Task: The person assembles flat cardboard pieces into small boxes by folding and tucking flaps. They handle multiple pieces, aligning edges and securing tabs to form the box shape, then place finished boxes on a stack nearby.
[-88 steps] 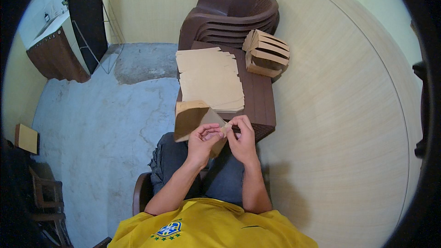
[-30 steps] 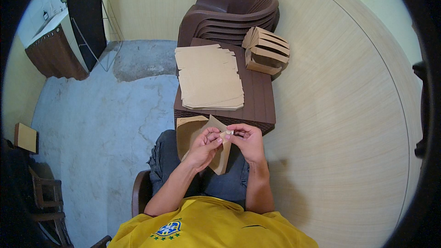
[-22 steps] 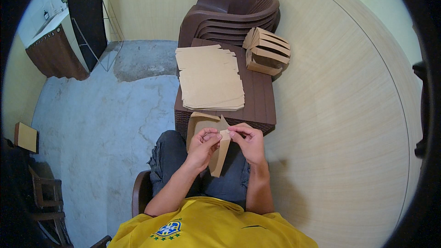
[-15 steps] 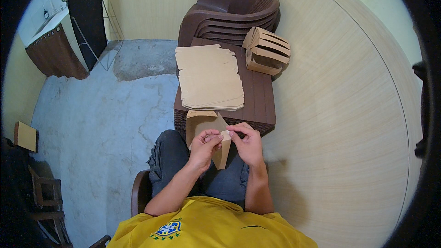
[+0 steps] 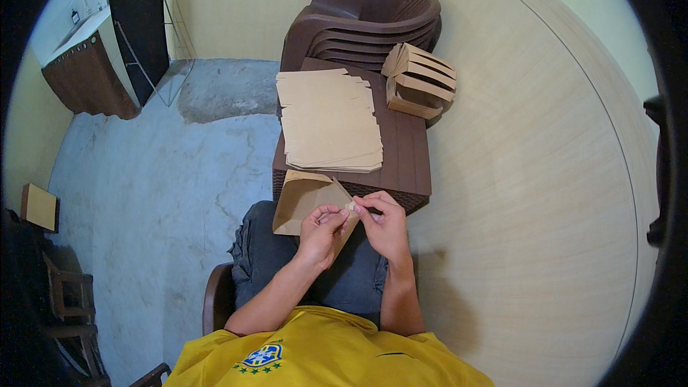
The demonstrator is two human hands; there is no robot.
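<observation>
a thin corner, easy to tear or lose

the brown paper bag [image 5: 304, 204] lies over my lap, its far edge touching the dark table [image 5: 410, 165]. i think the risk is in the corner where my fingers meet: pull too hard and the paper may rip or crease crooked; ease off and the bag could slide off my knee to the floor.

my left hand [image 5: 320, 233] is curled, thumb and fingertips pinching the bag's near edge. my right hand [image 5: 385, 221] is closed in a pinch too, meeting the left at something small and pale i cannot make out. both forearms come up from below, elbows tucked, wrists bent inward. the stack of flat bags [image 5: 330, 120] sits beyond, untouched.
</observation>
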